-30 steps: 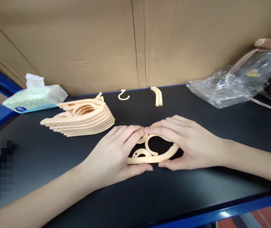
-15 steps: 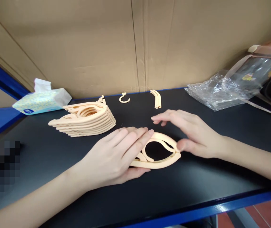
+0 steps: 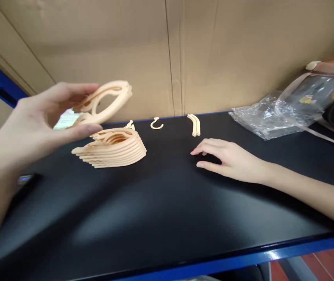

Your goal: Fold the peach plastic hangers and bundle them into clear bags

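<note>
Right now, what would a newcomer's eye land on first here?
Probably the left hand at the left, holding a cream-coloured looped piece in the air near a neat stack of similar ones. Next, perhaps the shiny, crumpled plastic bag at the table's right rear, standing out against the black top.

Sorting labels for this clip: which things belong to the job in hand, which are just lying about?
Likely job:
- folded cream piece in left hand
- stack of similar pieces
- possibly loose hook, curved strips

Likely lying about:
- clear plastic bag
- bottle
- dark object at left
</note>
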### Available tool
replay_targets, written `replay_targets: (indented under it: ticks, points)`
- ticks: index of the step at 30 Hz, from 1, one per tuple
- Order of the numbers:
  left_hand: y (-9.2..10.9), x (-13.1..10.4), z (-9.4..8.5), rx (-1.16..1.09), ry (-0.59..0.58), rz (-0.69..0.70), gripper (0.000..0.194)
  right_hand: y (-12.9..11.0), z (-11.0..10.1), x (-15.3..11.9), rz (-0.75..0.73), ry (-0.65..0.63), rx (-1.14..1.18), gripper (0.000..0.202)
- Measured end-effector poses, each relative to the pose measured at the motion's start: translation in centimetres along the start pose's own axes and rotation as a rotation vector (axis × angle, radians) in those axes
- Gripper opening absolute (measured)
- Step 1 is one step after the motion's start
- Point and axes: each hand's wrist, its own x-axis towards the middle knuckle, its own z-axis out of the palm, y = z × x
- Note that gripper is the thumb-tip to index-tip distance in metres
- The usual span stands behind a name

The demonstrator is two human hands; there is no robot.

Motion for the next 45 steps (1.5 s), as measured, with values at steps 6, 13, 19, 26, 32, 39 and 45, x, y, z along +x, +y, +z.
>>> replay_targets:
  ticks: [6, 13, 19, 26, 32, 39, 45]
  points:
    - [-2.3, 0.6, -1.0, 0.24, -0.281, -0.219, 0.099, 0.7, -0.2, 0.1, -0.074, -0.026, -0.094, 0.028]
    - [-4.1, 0.9, -1.5, 0.275, -0.394, -0.203, 0.111, 0.9, -0.2, 0.0, -0.138, -0.005, -0.101, 0.027]
    - [-5.3, 1.1, -1.6, 0.297, -0.511, -0.167, 0.102, 0.8, -0.2, 0.2, -0.155, -0.001, -0.111, 0.025]
    - [-5.2, 1.3, -1.3, 0.328, -0.498, -0.166, 0.098, 0.9, -0.2, 0.1, -0.155, 0.001, -0.106, 0.025]
    - [-4.8, 1.3, -1.2, 0.324, -0.494, -0.227, 0.105, 0.8, -0.2, 0.1, -0.14, -0.009, -0.105, 0.026]
    - [-3.8, 1.1, -0.9, 0.353, -0.521, -0.09, 0.1, 0.7, -0.4, 0.2, -0.116, -0.04, -0.096, 0.027]
    - [-3.5, 0.9, -0.7, 0.327, -0.482, -0.077, 0.107, 0.7, -0.4, 0.2, -0.121, -0.037, -0.101, 0.027]
